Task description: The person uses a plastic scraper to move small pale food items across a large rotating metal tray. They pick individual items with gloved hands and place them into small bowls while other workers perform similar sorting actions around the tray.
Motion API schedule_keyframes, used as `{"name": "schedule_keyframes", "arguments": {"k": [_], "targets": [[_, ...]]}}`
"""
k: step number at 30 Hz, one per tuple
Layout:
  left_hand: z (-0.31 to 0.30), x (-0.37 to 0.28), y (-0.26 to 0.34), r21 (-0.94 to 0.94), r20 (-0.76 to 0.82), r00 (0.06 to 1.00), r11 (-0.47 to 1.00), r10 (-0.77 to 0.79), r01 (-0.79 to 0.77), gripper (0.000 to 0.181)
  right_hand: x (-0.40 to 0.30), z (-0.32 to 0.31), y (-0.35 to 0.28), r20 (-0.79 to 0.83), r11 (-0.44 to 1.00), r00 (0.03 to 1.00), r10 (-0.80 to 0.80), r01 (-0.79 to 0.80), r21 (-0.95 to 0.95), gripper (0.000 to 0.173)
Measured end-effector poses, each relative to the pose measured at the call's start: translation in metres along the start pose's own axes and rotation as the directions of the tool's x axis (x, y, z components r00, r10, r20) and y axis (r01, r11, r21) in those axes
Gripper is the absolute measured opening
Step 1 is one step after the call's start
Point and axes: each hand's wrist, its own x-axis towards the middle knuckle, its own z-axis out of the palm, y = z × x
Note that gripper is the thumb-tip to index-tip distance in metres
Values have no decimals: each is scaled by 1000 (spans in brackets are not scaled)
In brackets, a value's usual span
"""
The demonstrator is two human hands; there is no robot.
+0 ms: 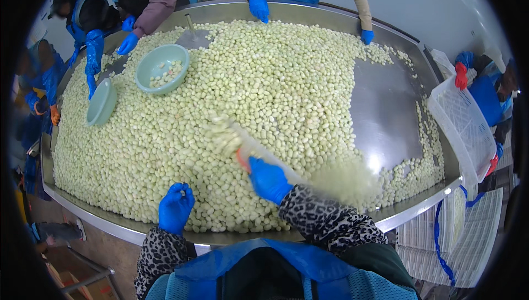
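Note:
A wide metal table (pixel 386 109) holds a thick layer of small, pale green oval pieces (pixel 264 93), perhaps fruits or beans. My right hand (pixel 270 179), in a blue glove, grips a pale, flat, long-edged tool (pixel 264 151) with an orange-red part; motion blurs it. Some pieces lie against its far left end, and a blurred mass of pieces (pixel 347 180) is in motion right of my hand. My left hand (pixel 176 208), also blue-gloved, is over the near edge of the pile with curled fingers; whether a small piece is between them cannot be told.
A green bowl (pixel 142 70) with several pieces sits on the pile; another green bowl (pixel 101 103) is tilted at its left. A metal plate with an upright post (pixel 190 27) stands behind. Gloved co-workers line the far and left sides. At right, a person holds a white plastic crate (pixel 463 128).

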Motion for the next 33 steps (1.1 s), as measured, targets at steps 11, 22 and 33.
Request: {"name": "schedule_keyframes", "arguments": {"k": [11, 22, 33], "targets": [[11, -3, -7, 157, 28, 999, 988, -20, 15, 19, -115, -54, 44, -353, 945, 880, 318, -266, 190, 52], [56, 4, -11, 430, -25, 995, 898, -93, 95, 18, -138, -49, 147, -362, 762, 684, 633, -634, 134, 57], [161, 157, -126, 827, 392, 894, -342, -217, -446, 31, -127, -40, 129, -312, 780, 717, 624, -594, 195, 54]]}}
